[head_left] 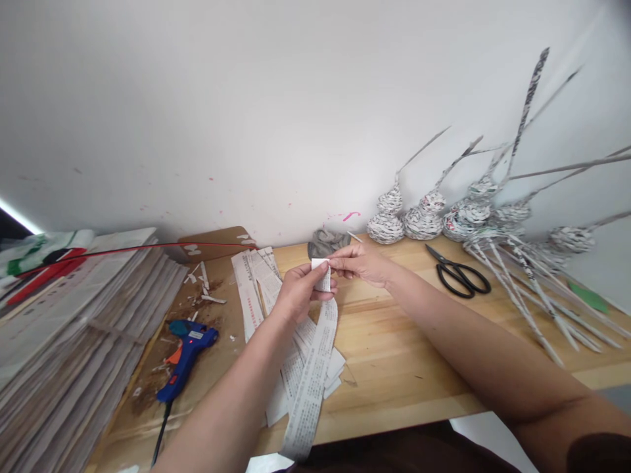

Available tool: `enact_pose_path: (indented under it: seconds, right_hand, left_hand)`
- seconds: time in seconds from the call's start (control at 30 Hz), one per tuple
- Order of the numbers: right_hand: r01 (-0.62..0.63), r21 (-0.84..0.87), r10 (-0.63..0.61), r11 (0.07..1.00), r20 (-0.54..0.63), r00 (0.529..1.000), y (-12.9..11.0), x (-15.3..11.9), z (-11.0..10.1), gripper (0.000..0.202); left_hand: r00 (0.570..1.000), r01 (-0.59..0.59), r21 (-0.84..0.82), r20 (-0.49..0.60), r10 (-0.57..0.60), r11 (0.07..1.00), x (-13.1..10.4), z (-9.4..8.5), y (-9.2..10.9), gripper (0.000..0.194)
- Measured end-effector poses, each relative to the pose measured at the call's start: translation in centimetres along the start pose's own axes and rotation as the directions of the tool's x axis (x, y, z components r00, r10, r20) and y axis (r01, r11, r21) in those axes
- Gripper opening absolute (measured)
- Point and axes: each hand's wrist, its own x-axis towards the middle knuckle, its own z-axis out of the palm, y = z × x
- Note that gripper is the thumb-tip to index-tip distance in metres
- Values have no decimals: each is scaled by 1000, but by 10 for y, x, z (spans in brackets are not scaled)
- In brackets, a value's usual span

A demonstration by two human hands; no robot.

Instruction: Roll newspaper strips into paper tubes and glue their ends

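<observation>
A long printed newspaper strip (pixel 311 378) hangs from my hands down past the table's front edge. Its upper end is folded over, with a white face showing. My left hand (pixel 300 289) grips that end between thumb and fingers. From the right, the fingertips of my right hand (pixel 355 263) pinch the strip's top corner, touching the left hand's fingertips. More cut paper strips (pixel 249 295) lie in a loose pile on the table beneath and left of my hands. A grey cloth (pixel 326 243) is crumpled just behind my hands.
A blue glue gun (pixel 186 361) lies on stained brown paper at left, beside a tall newspaper stack (pixel 73 328). Black scissors (pixel 458 272) rest at right. Woven paper gourd shapes (pixel 385 226) line the wall, with rolled paper sticks (pixel 537 295) in front at far right.
</observation>
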Motion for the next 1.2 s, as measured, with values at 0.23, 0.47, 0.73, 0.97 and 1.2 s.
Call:
enact_pose_path:
  seconds: [0.23,0.47,0.73,0.97,1.2]
  right_hand:
    - [-6,-29,5,1000,-34,999,2,2,1,38]
    - [-3,-50,1,999,-46,999,5,4,-3,40]
    - [-7,-92,1,996,-69,998,2,2,-4,36]
    - [9,-116,-16,993,-55,998,5,2,-5,41]
    - [-3,-98,-5,995,-81,997,7,4,-4,38]
  left_hand:
    - [997,-56,90,-44,60,994,0,0,-2,40]
    - [984,-147,209,-70,164,967,1,0,-4,41]
    - [987,-137,242,-49,153,961,2,-1,-6,40]
    - [993,-86,198,-59,100,976,3,-1,-6,44]
    - [993,-63,199,-86,81,978,4,1,-7,39]
